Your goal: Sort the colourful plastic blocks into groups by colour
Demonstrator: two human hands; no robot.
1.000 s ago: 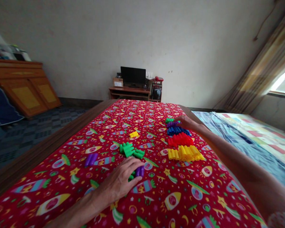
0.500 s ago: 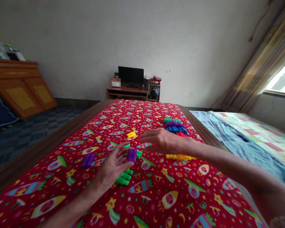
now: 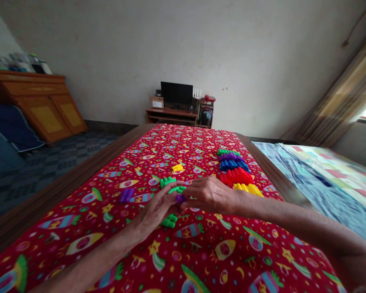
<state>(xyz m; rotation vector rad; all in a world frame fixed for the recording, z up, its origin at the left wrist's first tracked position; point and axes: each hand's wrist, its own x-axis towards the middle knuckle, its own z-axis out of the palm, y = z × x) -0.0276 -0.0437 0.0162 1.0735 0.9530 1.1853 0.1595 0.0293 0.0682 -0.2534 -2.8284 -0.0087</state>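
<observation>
Between my two hands is a purple ridged plastic piece (image 3: 180,198), partly covered by the fingers. My left hand (image 3: 157,209) pinches it from the left, and the fingers of my right hand (image 3: 212,195) close on it from the right. Green ridged pieces (image 3: 167,181) lie just beyond my fingertips. Another green piece (image 3: 170,221) rests under my left hand's near side. A separate purple block (image 3: 127,195) lies to the left, and a small yellow block (image 3: 177,167) sits farther back.
On the right, ridged pieces form rows by colour: green (image 3: 227,152), blue (image 3: 233,165), red (image 3: 236,176) and yellow (image 3: 248,189). A red patterned cloth (image 3: 225,248) covers the table. A bed (image 3: 323,175) stands to the right, a monitor (image 3: 177,94) at the far wall.
My right hand has come down and closed on the purple piece that my left hand held. Both hands now meet around it. The whole view has shifted slightly.
</observation>
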